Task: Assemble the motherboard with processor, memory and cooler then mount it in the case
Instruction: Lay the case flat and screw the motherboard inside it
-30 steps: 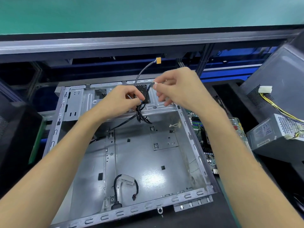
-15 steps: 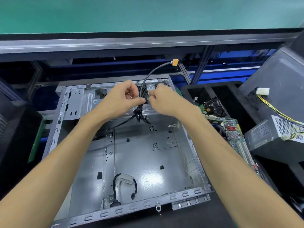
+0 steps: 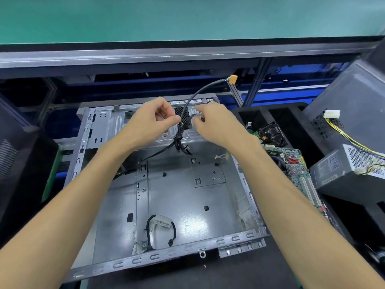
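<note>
An open grey metal case lies flat in front of me with no board inside. Over its far wall my left hand pinches a bundle of black cables. My right hand pinches a small white-tipped cable end beside it. One cable arcs up to an orange connector. The green motherboard lies outside the case on the right, partly hidden by my right forearm, with a black fan cooler behind it.
A short black cable with a label sits on the case floor near the front. A grey power supply with yellow wires stands at the right, a dark case panel behind it. Dark foam trays flank both sides.
My right hand has drawn back from the left toward the right, pulling its cable end apart from the bundle. The orange connector has swung rightward. My view has shifted, showing more of the motherboard.
</note>
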`<control>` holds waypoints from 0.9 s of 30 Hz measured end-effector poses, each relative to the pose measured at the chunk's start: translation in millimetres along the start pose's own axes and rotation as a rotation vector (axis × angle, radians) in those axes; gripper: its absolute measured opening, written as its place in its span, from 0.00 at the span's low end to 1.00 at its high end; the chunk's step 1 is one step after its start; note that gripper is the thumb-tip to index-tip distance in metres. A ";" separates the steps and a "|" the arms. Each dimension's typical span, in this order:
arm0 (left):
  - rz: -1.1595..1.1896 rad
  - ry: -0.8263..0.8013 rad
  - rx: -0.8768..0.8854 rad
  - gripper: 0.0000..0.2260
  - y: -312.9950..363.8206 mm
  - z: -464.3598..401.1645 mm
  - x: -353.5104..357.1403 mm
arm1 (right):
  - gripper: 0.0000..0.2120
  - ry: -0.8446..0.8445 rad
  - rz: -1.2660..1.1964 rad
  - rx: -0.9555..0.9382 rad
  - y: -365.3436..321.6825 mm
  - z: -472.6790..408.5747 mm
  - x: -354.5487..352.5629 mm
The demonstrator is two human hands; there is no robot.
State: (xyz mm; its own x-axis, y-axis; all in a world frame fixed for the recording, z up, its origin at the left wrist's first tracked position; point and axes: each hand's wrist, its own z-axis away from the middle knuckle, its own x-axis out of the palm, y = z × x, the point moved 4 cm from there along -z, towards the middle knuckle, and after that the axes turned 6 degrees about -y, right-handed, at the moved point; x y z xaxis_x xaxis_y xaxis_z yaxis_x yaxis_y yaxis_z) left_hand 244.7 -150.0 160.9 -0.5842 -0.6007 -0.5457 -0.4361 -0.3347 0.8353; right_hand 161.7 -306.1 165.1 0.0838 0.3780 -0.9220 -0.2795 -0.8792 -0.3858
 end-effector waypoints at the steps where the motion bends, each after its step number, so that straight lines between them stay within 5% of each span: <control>1: -0.003 0.003 0.001 0.08 0.3 0.5 -1.3 | 0.14 0.010 -0.011 0.019 1.6 2.1 -3.1; 19: 0.025 0.091 0.018 0.06 58.2 3.5 6.5 | 0.12 0.186 -0.112 0.212 45.9 50.9 -80.2; 23: 0.179 -0.025 -0.050 0.05 95.9 -4.2 51.0 | 0.14 0.179 -0.119 0.343 78.4 76.4 -97.1; 27: 0.307 -0.224 -0.144 0.05 131.0 -15.3 109.0 | 0.18 -0.018 -0.072 0.515 117.4 98.9 -107.7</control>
State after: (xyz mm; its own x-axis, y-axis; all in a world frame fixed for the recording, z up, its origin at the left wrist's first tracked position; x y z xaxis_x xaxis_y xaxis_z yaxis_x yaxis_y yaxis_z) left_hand 134.4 -270.4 211.9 -0.8141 -0.5207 -0.2572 -0.1273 -0.2721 0.9538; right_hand 25.2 -421.3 222.2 0.1051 0.4415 -0.8911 -0.7082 -0.5958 -0.3787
